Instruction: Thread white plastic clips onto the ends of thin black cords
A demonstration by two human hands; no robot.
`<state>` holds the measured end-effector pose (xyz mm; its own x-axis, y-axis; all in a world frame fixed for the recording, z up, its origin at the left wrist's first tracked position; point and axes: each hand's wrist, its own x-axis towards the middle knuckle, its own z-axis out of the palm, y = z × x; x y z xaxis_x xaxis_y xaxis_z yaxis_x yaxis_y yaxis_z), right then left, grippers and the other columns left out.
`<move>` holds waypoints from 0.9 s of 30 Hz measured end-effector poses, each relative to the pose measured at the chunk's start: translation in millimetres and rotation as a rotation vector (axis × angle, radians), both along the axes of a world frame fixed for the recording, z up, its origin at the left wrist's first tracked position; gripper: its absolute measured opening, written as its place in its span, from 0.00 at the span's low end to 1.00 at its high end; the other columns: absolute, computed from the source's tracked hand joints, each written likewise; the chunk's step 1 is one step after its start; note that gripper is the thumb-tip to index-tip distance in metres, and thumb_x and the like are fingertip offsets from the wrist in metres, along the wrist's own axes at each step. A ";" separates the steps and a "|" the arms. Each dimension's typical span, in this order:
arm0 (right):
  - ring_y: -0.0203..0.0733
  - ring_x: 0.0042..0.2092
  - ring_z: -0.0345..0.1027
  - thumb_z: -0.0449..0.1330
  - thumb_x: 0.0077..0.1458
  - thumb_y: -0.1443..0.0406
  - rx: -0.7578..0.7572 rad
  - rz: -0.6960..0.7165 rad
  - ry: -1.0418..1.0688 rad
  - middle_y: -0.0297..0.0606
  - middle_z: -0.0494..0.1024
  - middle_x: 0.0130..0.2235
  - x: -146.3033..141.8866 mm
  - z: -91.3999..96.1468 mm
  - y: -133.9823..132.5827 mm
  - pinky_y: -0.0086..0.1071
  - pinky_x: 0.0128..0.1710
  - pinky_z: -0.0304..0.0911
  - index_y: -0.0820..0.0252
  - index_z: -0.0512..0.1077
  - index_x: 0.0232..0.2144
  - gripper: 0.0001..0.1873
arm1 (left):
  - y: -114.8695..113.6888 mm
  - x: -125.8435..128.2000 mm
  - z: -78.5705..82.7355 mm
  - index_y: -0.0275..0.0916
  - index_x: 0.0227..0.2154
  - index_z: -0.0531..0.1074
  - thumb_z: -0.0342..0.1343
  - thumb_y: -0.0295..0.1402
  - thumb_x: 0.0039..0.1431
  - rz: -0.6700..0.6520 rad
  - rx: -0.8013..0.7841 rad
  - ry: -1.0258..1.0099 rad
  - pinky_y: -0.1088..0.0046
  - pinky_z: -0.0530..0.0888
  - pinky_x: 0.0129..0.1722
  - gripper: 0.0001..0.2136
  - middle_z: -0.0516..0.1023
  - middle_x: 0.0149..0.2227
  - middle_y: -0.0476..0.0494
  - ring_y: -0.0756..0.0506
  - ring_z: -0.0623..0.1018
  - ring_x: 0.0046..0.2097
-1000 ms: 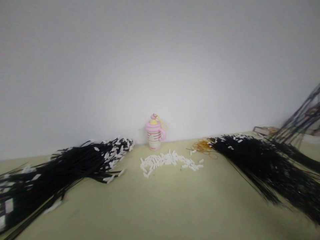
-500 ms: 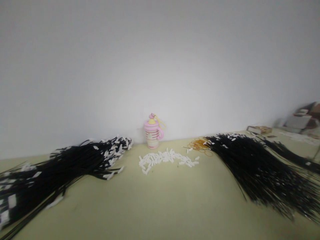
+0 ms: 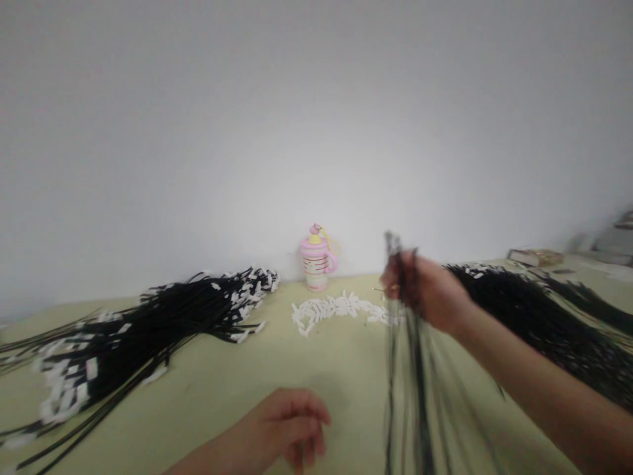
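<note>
My right hand (image 3: 426, 288) is raised above the table and closed around a bunch of thin black cords (image 3: 413, 389) that hang down, blurred by motion. My left hand (image 3: 288, 422) hovers low near the front of the table, fingers curled downward, nothing visible in it. A heap of small white caps (image 3: 336, 309) lies between the hands and the wall. A pile of black cords with white caps (image 3: 148, 323) spreads on the left. A bigger pile of bare black cords (image 3: 539, 316) lies on the right.
A pink and white cup with a lid (image 3: 318, 258) stands against the white wall. The table (image 3: 208, 396) is pale yellow-green. A flat box (image 3: 535, 256) and other blurred items sit at the far right.
Both hands have come into view. My right hand has lifted a bunch of black cords from the right pile; my left hand has appeared at the front. The view shifted slightly.
</note>
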<state>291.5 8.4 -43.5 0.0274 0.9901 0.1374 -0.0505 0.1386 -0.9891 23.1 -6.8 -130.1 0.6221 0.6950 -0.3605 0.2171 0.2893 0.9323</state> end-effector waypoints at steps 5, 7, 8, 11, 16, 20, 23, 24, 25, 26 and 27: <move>0.27 0.23 0.56 0.63 0.37 0.61 -0.106 0.328 -0.141 0.31 0.64 0.20 -52.3 -89.7 19.1 0.22 0.23 0.51 0.67 0.67 0.21 0.14 | 44.1 43.8 -17.6 0.36 0.37 0.64 0.48 0.44 0.50 0.193 -0.045 -0.285 0.73 0.69 0.22 0.17 0.70 0.31 0.43 0.49 0.71 0.28; 0.26 0.24 0.55 0.63 0.35 0.62 -0.070 0.358 -0.160 0.30 0.64 0.21 -57.8 -111.9 24.7 0.22 0.25 0.50 0.66 0.65 0.20 0.13 | 54.8 45.6 -18.0 0.36 0.37 0.63 0.47 0.43 0.52 0.210 -0.062 -0.322 0.72 0.69 0.25 0.16 0.70 0.31 0.43 0.48 0.72 0.30; 0.26 0.24 0.55 0.63 0.36 0.62 -0.053 0.362 -0.165 0.30 0.64 0.21 -57.4 -117.4 26.7 0.22 0.26 0.50 0.66 0.65 0.20 0.13 | 58.3 44.7 -17.2 0.35 0.37 0.63 0.46 0.42 0.52 0.185 -0.075 -0.331 0.72 0.69 0.25 0.15 0.70 0.30 0.42 0.47 0.72 0.30; 0.26 0.24 0.53 0.60 0.41 0.59 -0.032 0.358 -0.180 0.30 0.62 0.21 -51.1 -119.0 29.5 0.21 0.25 0.48 0.66 0.65 0.22 0.14 | 62.4 41.4 -15.3 0.36 0.37 0.62 0.46 0.41 0.54 0.064 -0.090 -0.331 0.71 0.70 0.25 0.14 0.69 0.30 0.43 0.48 0.72 0.30; 0.26 0.24 0.51 0.53 0.48 0.54 -0.004 0.312 -0.292 0.31 0.60 0.21 -47.4 -118.1 25.6 0.21 0.23 0.46 0.67 0.65 0.23 0.19 | 58.1 42.5 -21.4 0.35 0.35 0.61 0.50 0.38 0.52 -0.018 0.117 -0.227 0.78 0.68 0.19 0.11 0.67 0.24 0.49 0.52 0.69 0.23; 0.26 0.24 0.51 0.52 0.50 0.54 -0.002 0.298 -0.283 0.31 0.60 0.20 -48.2 -124.9 25.3 0.21 0.23 0.46 0.67 0.66 0.24 0.19 | 53.4 45.3 -23.7 0.34 0.31 0.62 0.52 0.33 0.49 -0.020 0.220 -0.137 0.82 0.65 0.17 0.09 0.65 0.21 0.52 0.56 0.66 0.19; 0.28 0.24 0.55 0.52 0.50 0.57 -0.083 0.278 -0.167 0.33 0.64 0.22 -45.9 -125.0 27.8 0.22 0.23 0.50 0.66 0.67 0.26 0.15 | 52.4 46.6 -21.7 0.35 0.31 0.62 0.48 0.29 0.50 0.021 0.175 -0.123 0.79 0.67 0.17 0.05 0.67 0.23 0.50 0.54 0.68 0.20; 0.29 0.25 0.58 0.53 0.49 0.59 -0.115 0.265 -0.094 0.34 0.66 0.24 -44.7 -123.2 28.4 0.22 0.24 0.52 0.65 0.68 0.27 0.13 | 52.4 46.9 -21.0 0.34 0.30 0.62 0.47 0.27 0.49 0.055 0.172 -0.126 0.79 0.67 0.18 0.04 0.68 0.24 0.49 0.53 0.68 0.21; 0.31 0.28 0.61 0.54 0.48 0.61 -0.140 0.249 -0.009 0.36 0.69 0.28 -43.6 -120.5 28.6 0.23 0.26 0.55 0.64 0.68 0.30 0.11 | 52.4 47.2 -20.5 0.34 0.29 0.62 0.46 0.26 0.48 0.087 0.174 -0.131 0.78 0.68 0.19 0.04 0.67 0.24 0.49 0.53 0.69 0.22; 0.33 0.31 0.64 0.55 0.46 0.63 -0.159 0.236 0.077 0.37 0.70 0.32 -42.7 -117.2 28.2 0.24 0.29 0.58 0.63 0.68 0.32 0.10 | 52.4 47.5 -20.2 0.34 0.28 0.62 0.46 0.26 0.48 0.110 0.179 -0.135 0.78 0.68 0.20 0.03 0.67 0.23 0.49 0.52 0.69 0.23; 0.35 0.35 0.65 0.56 0.44 0.65 -0.178 0.233 0.159 0.38 0.71 0.36 -42.0 -113.5 27.2 0.26 0.32 0.59 0.62 0.68 0.34 0.11 | 52.2 47.7 -20.2 0.33 0.27 0.62 0.47 0.25 0.47 0.122 0.187 -0.138 0.77 0.68 0.21 0.02 0.66 0.23 0.50 0.52 0.69 0.24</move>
